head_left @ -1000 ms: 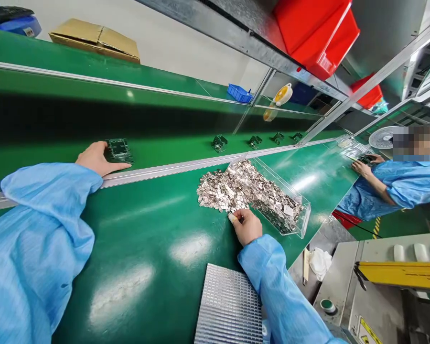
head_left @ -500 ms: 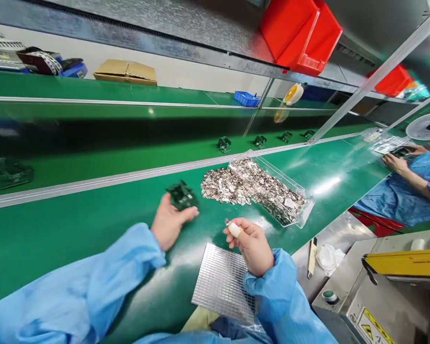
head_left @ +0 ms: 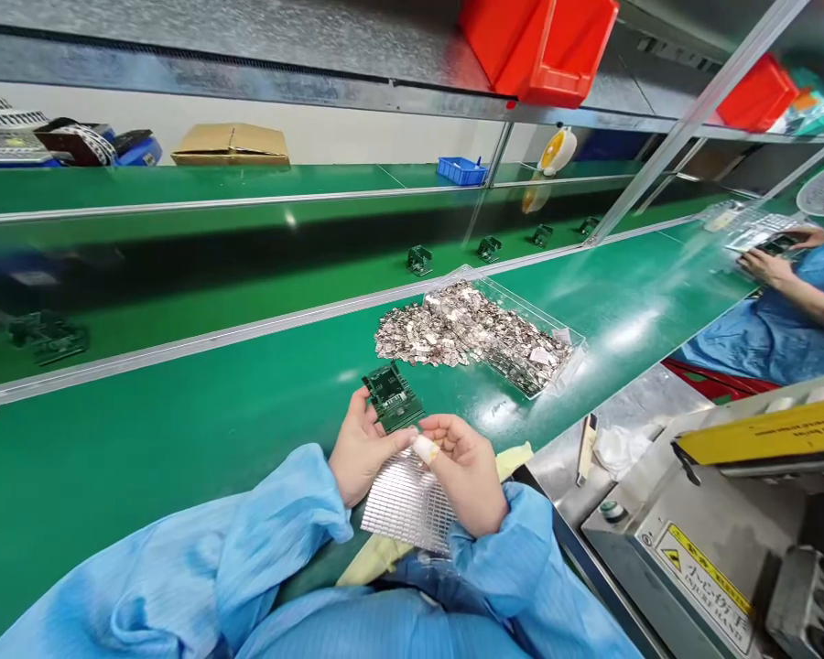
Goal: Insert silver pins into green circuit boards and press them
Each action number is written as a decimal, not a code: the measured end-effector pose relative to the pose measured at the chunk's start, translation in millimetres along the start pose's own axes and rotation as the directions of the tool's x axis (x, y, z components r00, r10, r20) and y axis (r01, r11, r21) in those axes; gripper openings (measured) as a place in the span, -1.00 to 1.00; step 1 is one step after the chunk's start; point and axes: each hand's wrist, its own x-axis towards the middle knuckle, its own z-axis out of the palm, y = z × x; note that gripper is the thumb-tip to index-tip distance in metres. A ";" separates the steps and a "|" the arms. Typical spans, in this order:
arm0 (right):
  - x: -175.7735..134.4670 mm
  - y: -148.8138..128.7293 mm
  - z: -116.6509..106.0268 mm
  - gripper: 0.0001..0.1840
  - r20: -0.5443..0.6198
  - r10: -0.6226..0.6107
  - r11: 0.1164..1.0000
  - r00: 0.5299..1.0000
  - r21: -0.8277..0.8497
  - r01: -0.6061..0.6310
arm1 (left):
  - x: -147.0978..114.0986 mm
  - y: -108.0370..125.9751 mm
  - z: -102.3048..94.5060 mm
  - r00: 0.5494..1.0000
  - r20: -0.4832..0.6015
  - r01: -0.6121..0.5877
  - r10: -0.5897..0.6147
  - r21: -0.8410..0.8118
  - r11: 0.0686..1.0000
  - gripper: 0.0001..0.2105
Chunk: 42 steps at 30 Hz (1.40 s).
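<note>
My left hand (head_left: pixel 362 455) grips a green circuit board (head_left: pixel 390 395) by its left side and lower edge, tilted up above the bench. My right hand (head_left: pixel 468 469), its thumb wrapped in white, is pinched at the board's lower right edge, close to the left thumb. Whatever sits between its fingertips is hidden. Under both hands lies a silvery sheet with a grid pattern (head_left: pixel 406 503), partly covered by them. Beyond the board, a heap of small metal pieces (head_left: pixel 418 334) spills from a clear plastic tray (head_left: pixel 569 371) onto the green bench.
Several small green board assemblies (head_left: pixel 419 260) stand along the back ledge. Overhead is a shelf with a red bin (head_left: pixel 542 50). At right are a machine with a yellow bar (head_left: pixel 773 432), a cutter knife (head_left: pixel 587 448) and a co-worker's hands (head_left: pixel 769 265) holding a board.
My left hand has brought the circuit board right and nearer to me, turning its face up. My right hand has moved slightly left, and both hands now meet at the board's edge.
</note>
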 end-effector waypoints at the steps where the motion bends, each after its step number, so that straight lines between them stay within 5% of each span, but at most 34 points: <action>1: -0.1 0.4 -0.2 -0.74 0.006 -0.015 1.000 1.000 -0.026 0.015 | -0.4 -0.2 -0.9 1.000 0.016 0.005 -0.005 0.000 1.000 -0.32; 8: -8.5 -5.2 -8.5 -0.90 0.101 -0.077 0.967 0.992 -0.236 0.099 | -2.1 1.4 -7.7 0.988 0.150 0.050 -0.044 -0.033 0.998 -0.36; 14: -20.8 -7.2 -28.0 -0.86 -0.088 -0.074 0.990 0.993 -0.123 0.063 | -9.3 -4.4 -14.9 0.965 0.264 0.005 -0.007 0.009 1.000 -0.44; 23: -32.5 5.6 0.5 -0.88 -0.159 -0.281 0.904 0.946 -0.374 0.206 | -18.8 -16.9 -20.2 0.914 0.403 -0.057 0.047 0.014 0.998 -0.51; 42: -31.4 10.7 3.5 -0.92 -0.127 -0.347 0.817 0.929 -0.527 0.233 | -22.5 -17.0 -19.2 0.947 0.313 -0.120 0.072 0.138 0.983 -0.67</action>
